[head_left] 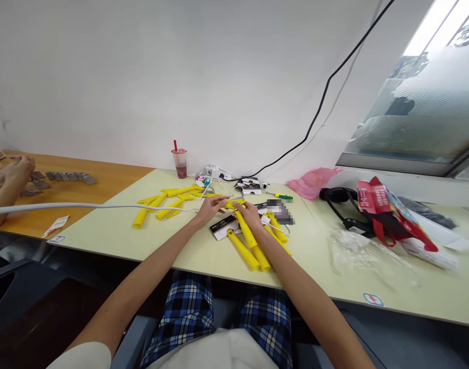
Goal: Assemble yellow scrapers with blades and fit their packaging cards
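Between my two hands is a yellow plastic piece with a tube-like handle that slopes toward the table's front edge. My left hand pinches its far end with the fingertips. Close beside it, my right hand is closed around the same end, near the top of the handle. Loose yellow tubes lie below my right hand, some partly covered by the forearm. Further left is a group of yellow handled pieces. A black-and-white printed card lies under my hands.
At the back stand a cup with a red straw and a power strip. A green-and-yellow screwdriver lies right of them. Headphones, a red bag and clear plastic wrap are to the right. Another person's hand is far left.
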Motion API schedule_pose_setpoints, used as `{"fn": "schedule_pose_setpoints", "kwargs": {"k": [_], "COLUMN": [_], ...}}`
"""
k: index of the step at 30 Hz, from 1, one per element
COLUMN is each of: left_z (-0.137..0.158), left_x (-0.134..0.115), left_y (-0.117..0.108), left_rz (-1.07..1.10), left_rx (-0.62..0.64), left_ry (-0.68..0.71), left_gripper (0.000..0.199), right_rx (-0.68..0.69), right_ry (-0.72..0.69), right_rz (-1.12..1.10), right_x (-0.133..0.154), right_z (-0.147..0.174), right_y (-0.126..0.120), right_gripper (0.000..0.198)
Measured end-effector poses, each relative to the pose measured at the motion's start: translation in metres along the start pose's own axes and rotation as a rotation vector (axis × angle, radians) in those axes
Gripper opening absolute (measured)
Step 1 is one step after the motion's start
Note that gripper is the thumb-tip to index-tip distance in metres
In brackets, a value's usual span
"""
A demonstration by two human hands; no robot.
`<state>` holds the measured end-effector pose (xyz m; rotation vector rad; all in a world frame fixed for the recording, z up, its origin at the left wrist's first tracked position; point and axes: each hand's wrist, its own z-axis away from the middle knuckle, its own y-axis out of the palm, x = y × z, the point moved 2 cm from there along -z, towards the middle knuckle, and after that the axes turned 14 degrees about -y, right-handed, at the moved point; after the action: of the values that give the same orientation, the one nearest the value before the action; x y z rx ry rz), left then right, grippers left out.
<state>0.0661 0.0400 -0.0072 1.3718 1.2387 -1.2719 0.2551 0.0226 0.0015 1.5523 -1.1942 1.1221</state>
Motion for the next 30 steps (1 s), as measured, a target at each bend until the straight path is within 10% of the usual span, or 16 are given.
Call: {"fn": "schedule_pose_setpoints", "kwargs": {"k": [30], "left_z": [-0.0010], "left_x": [-0.0014], "left_y": [-0.0050], "left_rz": [0.042], "left_rx": [0.024], "left_ry": [-0.208], "left_gripper": [0.055], "right_rx": [0.136], "right_ry": [0.083], "right_rz": [0.030], "right_x": [0.0072], "right_z": [-0.0007], "right_y": [-0.0026], "right_gripper": [0.036]}}
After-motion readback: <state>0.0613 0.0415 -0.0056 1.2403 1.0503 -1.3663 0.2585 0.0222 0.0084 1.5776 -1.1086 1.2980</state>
